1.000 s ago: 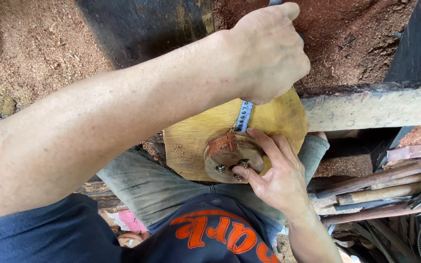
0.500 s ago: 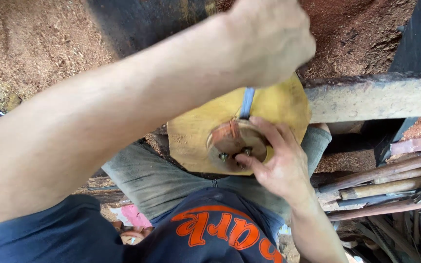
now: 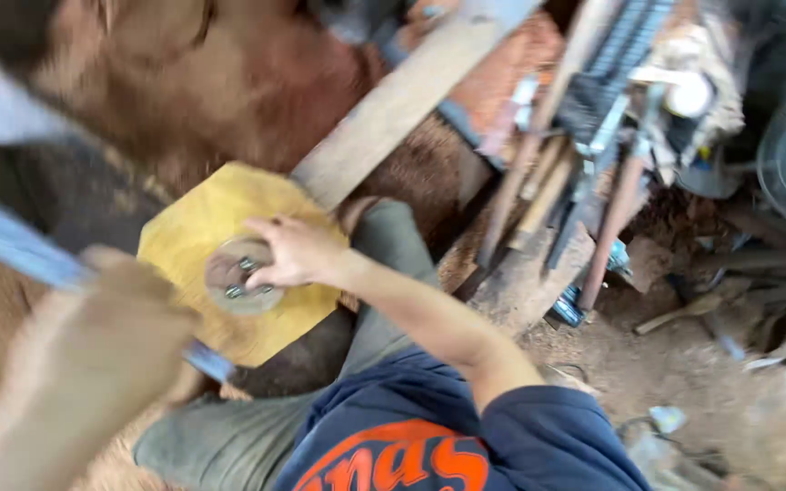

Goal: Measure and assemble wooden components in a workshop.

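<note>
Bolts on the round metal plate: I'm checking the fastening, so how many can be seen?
3, though blur makes this unsure. On the metal plate, one bolt sits by the right hand's fingertips, two lower down. That hand may hide more.

My single head-worn camera looks steeply down, close over the right hand (image 3: 295,250) on a yellow wooden disc (image 3: 229,259), tilted toward sawdust-covered ground and cluttered tools.
</note>
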